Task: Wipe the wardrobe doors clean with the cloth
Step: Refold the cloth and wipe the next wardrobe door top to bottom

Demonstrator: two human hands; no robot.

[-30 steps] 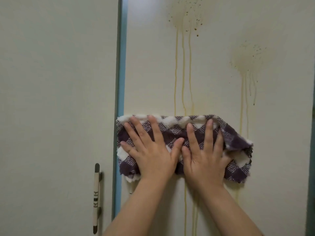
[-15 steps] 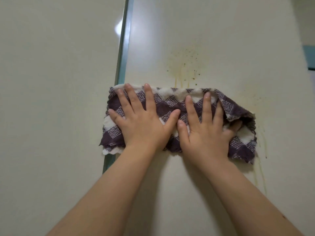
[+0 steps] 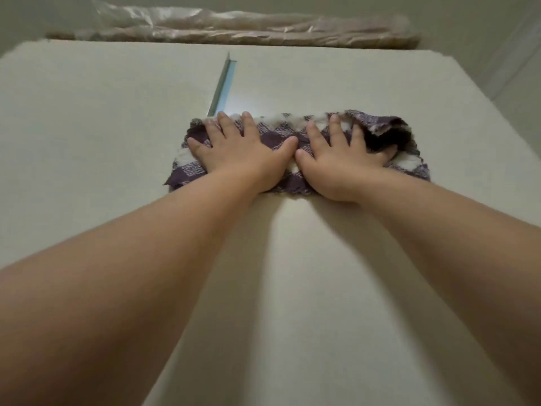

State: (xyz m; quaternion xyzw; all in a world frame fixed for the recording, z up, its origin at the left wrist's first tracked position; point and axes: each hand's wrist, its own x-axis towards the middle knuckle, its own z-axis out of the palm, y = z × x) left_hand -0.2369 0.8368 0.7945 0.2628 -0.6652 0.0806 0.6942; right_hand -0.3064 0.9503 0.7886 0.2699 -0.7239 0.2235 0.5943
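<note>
left hand [image 3: 234, 150] | flat, fingers spread, pressed on cloth [image 3: 278, 136] | right hand [image 3: 342, 159] | likewise pressed flat | wardrobe door [image 3: 292, 288]

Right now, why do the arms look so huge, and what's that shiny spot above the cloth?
Head view: the wide-angle lens stretches the forearms nearest the camera, while the left hand and right hand look small; the shiny spot is glare on the wardrobe door, just above the cloth; soft shadows fall beneath both arms.
</note>
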